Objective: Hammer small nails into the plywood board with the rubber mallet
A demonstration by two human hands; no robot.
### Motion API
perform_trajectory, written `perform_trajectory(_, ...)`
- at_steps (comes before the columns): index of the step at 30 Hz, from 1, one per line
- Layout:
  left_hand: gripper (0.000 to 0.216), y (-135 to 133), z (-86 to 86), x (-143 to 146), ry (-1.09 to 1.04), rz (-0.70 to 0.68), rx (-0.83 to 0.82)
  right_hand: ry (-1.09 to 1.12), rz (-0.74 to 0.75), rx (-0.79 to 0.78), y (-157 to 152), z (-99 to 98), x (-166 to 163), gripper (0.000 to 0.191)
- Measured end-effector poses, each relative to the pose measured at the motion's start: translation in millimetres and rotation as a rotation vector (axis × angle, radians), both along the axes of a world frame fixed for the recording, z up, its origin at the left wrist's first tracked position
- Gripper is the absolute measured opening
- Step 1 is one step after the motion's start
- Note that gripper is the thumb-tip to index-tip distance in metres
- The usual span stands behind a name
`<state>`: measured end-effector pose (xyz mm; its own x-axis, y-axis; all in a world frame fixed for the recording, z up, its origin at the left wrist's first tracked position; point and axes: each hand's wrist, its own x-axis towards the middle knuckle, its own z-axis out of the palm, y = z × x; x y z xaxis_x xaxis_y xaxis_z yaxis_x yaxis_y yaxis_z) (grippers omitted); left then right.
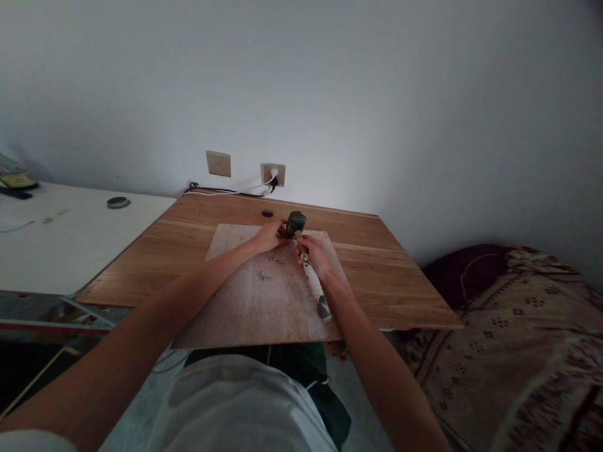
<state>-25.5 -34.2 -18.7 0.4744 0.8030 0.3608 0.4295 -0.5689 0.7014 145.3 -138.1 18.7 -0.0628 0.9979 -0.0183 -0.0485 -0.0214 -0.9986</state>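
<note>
A hammer [311, 276] with a dark head [296, 222] and a worn white-patched handle slants over a thin plywood board [235, 320]. My right hand [315, 252] is closed round the handle just below the head. Beside the head's left side, my left hand [269, 236] has its fingers curled together; what they pinch is hidden or too small to name. Two small groups of metal nails or screws lie on the board, one piece [277, 260] nearer the hands and another [265, 276] lower down.
Under the board is a wooden desktop [386, 270] with a round cable hole [267, 213]. Cables run along its back to a wall socket [273, 174]. To the left stands a white table [85, 245] with a round dark item [118, 202]; patterned bedding [494, 339] lies right.
</note>
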Motion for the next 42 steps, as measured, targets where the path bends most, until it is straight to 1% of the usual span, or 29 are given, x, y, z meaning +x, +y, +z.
perform_trajectory(2, 0.055, 0.0, 0.1, 0.3, -0.005, -0.004, -0.01, 0.007, -0.012, -0.002, 0.3, 0.5, -0.1, 0.023)
perform_trajectory(8, 0.044, -4.6, 4.5, -0.3, -0.027, -0.02, -0.003, 0.033, -0.021, 0.052, -0.8, 2.8, 1.3, 0.03)
perform_trajectory(13, 0.019, -6.9, 7.4, -2.2, -0.064, 0.029, 0.068, 0.063, -0.049, 0.044, -0.8, 2.8, 2.1, 0.03)
perform_trajectory(15, 0.012, -6.9, 7.7, -3.1, -0.061, 0.034, 0.099, 0.096, -0.059, 0.044, -1.0, 2.6, 2.4, 0.029)
perform_trajectory(17, 0.014, -6.6, 7.6, -3.7, -0.055, 0.018, 0.112, 0.119, -0.064, 0.045, -1.3, 2.4, 2.8, 0.028)
perform_trajectory(20, 0.025, -5.8, 7.3, -4.1, -0.019, -0.016, 0.133, 0.112, -0.07, 0.045, -1.5, 2.6, 3.4, 0.028)
perform_trajectory(22, 0.029, -5.9, 7.0, -3.9, 0.029, -0.023, 0.164, 0.094, -0.073, 0.044, -1.3, 2.7, 3.8, 0.028)
perform_trajectory(25, 0.027, -7.9, 6.8, -2.7, 0.113, -0.031, 0.228, 0.074, -0.076, 0.04, -0.5, 2.4, 4.2, 0.028)
perform_trajectory(28, 0.021, -11.8, 7.0, -1.3, 0.217, -0.071, 0.293, 0.076, -0.083, 0.042, 0.1, 2.1, 4.3, 0.028)
perform_trajectory(31, 0.02, -15.4, 7.4, -0.1, 0.275, -0.091, 0.324, 0.077, -0.084, 0.048, 0.0, 2.2, 4.1, 0.028)
perform_trajectory(34, 0.022, -16.6, 7.7, 0.4, 0.254, -0.072, 0.304, 0.077, -0.084, 0.054, -0.9, 2.4, 3.9, 0.027)
perform_trajectory(39, 0.013, -13.8, 7.5, 0.2, 0.185, -0.08, 0.252, 0.078, -0.098, 0.056, -2.4, 1.8, 3.1, 0.027)
perform_trajectory(42, 0.016, -11.3, 7.3, 0.2, 0.133, -0.093, 0.2, 0.077, -0.092, 0.059, -2.2, 1.9, 3.1, 0.027)
